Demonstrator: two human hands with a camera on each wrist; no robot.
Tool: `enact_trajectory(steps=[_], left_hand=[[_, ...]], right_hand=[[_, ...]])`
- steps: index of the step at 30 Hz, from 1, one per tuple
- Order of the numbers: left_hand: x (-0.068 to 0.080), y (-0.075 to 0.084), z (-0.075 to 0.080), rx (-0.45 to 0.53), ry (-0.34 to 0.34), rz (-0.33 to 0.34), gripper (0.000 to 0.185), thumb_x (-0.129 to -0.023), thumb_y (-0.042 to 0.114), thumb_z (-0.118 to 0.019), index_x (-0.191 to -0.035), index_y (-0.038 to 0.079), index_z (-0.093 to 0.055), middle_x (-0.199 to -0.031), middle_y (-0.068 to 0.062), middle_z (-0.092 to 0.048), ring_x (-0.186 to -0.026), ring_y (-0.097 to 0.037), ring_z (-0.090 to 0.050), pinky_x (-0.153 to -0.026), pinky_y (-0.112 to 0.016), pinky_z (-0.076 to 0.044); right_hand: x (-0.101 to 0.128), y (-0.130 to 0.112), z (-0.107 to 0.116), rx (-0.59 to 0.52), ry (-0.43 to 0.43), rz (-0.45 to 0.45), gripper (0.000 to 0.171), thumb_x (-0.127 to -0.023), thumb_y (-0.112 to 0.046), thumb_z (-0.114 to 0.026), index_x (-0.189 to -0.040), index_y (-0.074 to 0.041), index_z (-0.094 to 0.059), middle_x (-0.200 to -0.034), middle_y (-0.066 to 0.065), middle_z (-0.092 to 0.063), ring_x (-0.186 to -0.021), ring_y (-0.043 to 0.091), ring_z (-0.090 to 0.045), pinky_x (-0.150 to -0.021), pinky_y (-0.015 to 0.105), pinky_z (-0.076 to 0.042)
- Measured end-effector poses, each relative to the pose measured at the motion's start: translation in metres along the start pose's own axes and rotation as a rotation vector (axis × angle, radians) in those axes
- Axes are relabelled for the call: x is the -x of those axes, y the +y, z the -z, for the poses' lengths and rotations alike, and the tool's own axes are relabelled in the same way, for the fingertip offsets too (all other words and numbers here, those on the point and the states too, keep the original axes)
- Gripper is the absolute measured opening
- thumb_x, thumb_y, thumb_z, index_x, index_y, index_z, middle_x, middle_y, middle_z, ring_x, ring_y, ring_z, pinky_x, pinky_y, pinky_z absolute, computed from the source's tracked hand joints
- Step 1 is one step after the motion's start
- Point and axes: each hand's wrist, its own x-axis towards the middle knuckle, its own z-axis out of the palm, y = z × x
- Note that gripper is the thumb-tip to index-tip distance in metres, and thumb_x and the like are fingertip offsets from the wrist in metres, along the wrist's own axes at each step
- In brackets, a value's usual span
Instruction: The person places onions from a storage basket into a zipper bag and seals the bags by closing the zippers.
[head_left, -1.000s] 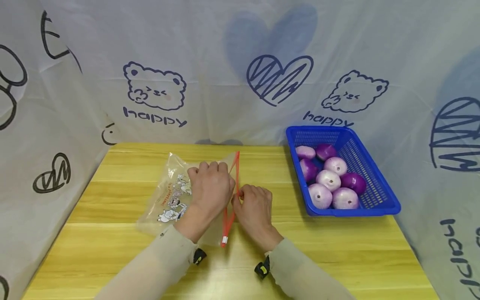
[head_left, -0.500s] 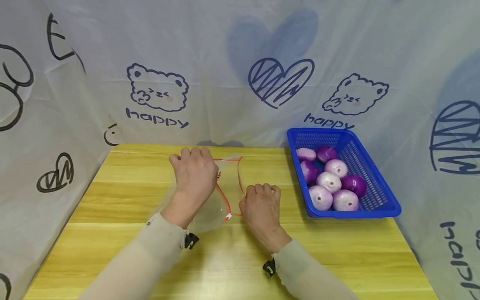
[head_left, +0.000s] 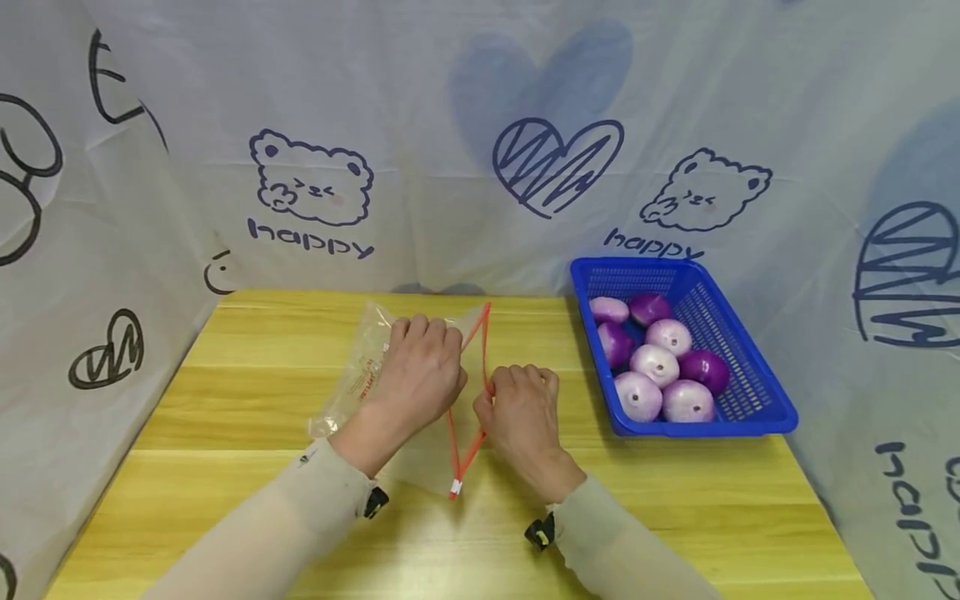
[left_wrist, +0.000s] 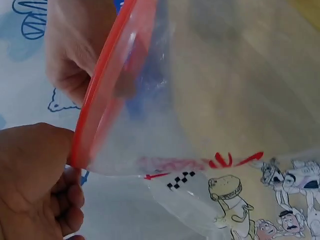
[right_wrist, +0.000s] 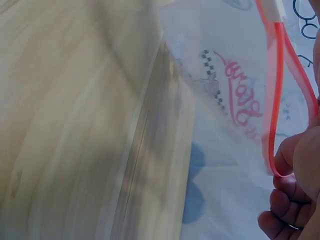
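Observation:
A clear zip bag [head_left: 427,454] with a red zip edge and printed cartoon figures is held above the table, its mouth spread apart. My left hand [head_left: 420,371] pinches one side of the red edge, thumb against curled fingers, as the left wrist view shows at the bag's rim [left_wrist: 100,85]. The opposite side of the mouth is pinched by my right hand [head_left: 522,417]; its thumb and fingers close on the red strip [right_wrist: 274,100] in the right wrist view. A white slider [head_left: 456,487] sits at the near end of the zip.
To the right stands a blue plastic basket [head_left: 750,371] with several purple onions [head_left: 655,364] in it. The wooden table [head_left: 645,508] ends against a printed cloth [head_left: 442,217] at the back and sides.
The bag's mouth parted wide half a second ago, then narrowed as my left hand moved out to the left and came back right. My right hand shifted slightly right. The basket stayed put.

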Motion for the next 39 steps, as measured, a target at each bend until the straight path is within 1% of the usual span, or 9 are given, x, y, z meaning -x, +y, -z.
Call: enact_trajectory(steps=[3, 10, 13, 16, 18, 20, 27, 32, 39], left_hand=[[0.002, -0.003, 0.014, -0.002, -0.038, 0.060, 0.029, -0.088, 0.027, -0.076, -0.082, 0.004, -0.059, -0.078, -0.009, -0.056, -0.079, -0.033, -0.054, -0.077, -0.046, -0.043], [0.003, -0.001, 0.084, -0.019, -0.031, 0.231, 0.026, -0.086, 0.019, -0.066, -0.070, 0.003, -0.053, -0.067, -0.012, -0.052, -0.067, -0.037, -0.054, -0.064, -0.048, -0.041], [0.001, 0.001, 0.096, 0.011, -0.229, 0.251, 0.027, -0.088, 0.022, -0.065, -0.074, 0.002, -0.055, -0.070, -0.011, -0.053, -0.071, -0.037, -0.056, -0.068, -0.052, -0.042], [-0.002, 0.001, 0.088, 0.040, -0.438, 0.279, 0.027, -0.093, 0.025, -0.064, -0.084, 0.000, -0.060, -0.077, -0.011, -0.055, -0.082, -0.037, -0.057, -0.078, -0.058, -0.043], [-0.002, 0.000, 0.074, 0.051, -0.477, 0.280, 0.026, -0.096, 0.024, -0.063, -0.088, -0.001, -0.061, -0.080, -0.012, -0.056, -0.086, -0.037, -0.056, -0.081, -0.060, -0.042], [0.000, -0.001, 0.057, 0.044, -0.429, 0.246, 0.024, -0.098, 0.021, -0.064, -0.086, 0.001, -0.061, -0.079, -0.011, -0.055, -0.083, -0.035, -0.052, -0.079, -0.056, -0.041], [0.013, -0.004, 0.019, -0.050, -0.098, 0.053, 0.032, -0.098, 0.014, -0.068, -0.073, 0.006, -0.049, -0.069, -0.005, -0.043, -0.068, -0.025, -0.038, -0.070, -0.043, -0.033], [0.020, -0.014, 0.000, -0.010, -0.046, -0.008, 0.033, -0.099, 0.011, -0.064, -0.074, 0.008, -0.042, -0.072, -0.002, -0.026, -0.070, -0.022, -0.026, -0.070, -0.041, -0.031], [0.028, -0.024, -0.020, 0.099, 0.027, -0.069, 0.027, -0.096, 0.013, -0.064, -0.078, 0.007, -0.044, -0.074, 0.001, -0.023, -0.069, -0.021, -0.026, -0.069, -0.039, -0.032]], right_hand=[[-0.001, 0.003, 0.003, 0.020, -0.041, -0.008, 0.022, -0.085, -0.016, -0.072, -0.073, -0.012, -0.054, -0.068, 0.001, -0.053, -0.074, 0.029, -0.059, -0.092, 0.053, -0.043], [-0.010, 0.006, 0.017, -0.010, -0.205, -0.115, 0.026, -0.086, -0.017, -0.071, -0.071, -0.016, -0.051, -0.067, -0.004, -0.050, -0.075, 0.024, -0.056, -0.094, 0.052, -0.041], [-0.012, 0.004, 0.019, -0.048, -0.254, -0.122, 0.024, -0.087, -0.020, -0.072, -0.072, -0.017, -0.052, -0.068, -0.005, -0.052, -0.075, 0.022, -0.055, -0.094, 0.052, -0.041], [-0.011, 0.001, 0.018, -0.073, -0.267, -0.094, 0.023, -0.087, -0.021, -0.073, -0.073, -0.017, -0.055, -0.070, -0.006, -0.054, -0.075, 0.021, -0.055, -0.094, 0.052, -0.041], [-0.010, 0.000, 0.016, -0.072, -0.257, -0.071, 0.024, -0.088, -0.021, -0.074, -0.073, -0.018, -0.055, -0.070, -0.006, -0.055, -0.075, 0.021, -0.056, -0.093, 0.052, -0.042], [-0.009, 0.000, 0.015, -0.070, -0.238, -0.061, 0.024, -0.088, -0.020, -0.074, -0.073, -0.017, -0.055, -0.070, -0.005, -0.056, -0.074, 0.021, -0.056, -0.093, 0.052, -0.042], [-0.003, 0.012, 0.005, -0.033, -0.211, -0.090, 0.025, -0.088, -0.018, -0.071, -0.070, -0.017, -0.054, -0.068, -0.005, -0.056, -0.074, 0.023, -0.058, -0.094, 0.052, -0.042], [0.000, 0.021, 0.001, -0.002, -0.246, -0.130, 0.025, -0.086, -0.017, -0.069, -0.068, -0.017, -0.052, -0.066, -0.005, -0.054, -0.074, 0.023, -0.057, -0.093, 0.052, -0.040], [0.001, 0.026, 0.000, -0.001, -0.240, -0.127, 0.025, -0.088, -0.018, -0.070, -0.070, -0.018, -0.054, -0.069, -0.004, -0.056, -0.076, 0.024, -0.058, -0.096, 0.053, -0.041]])
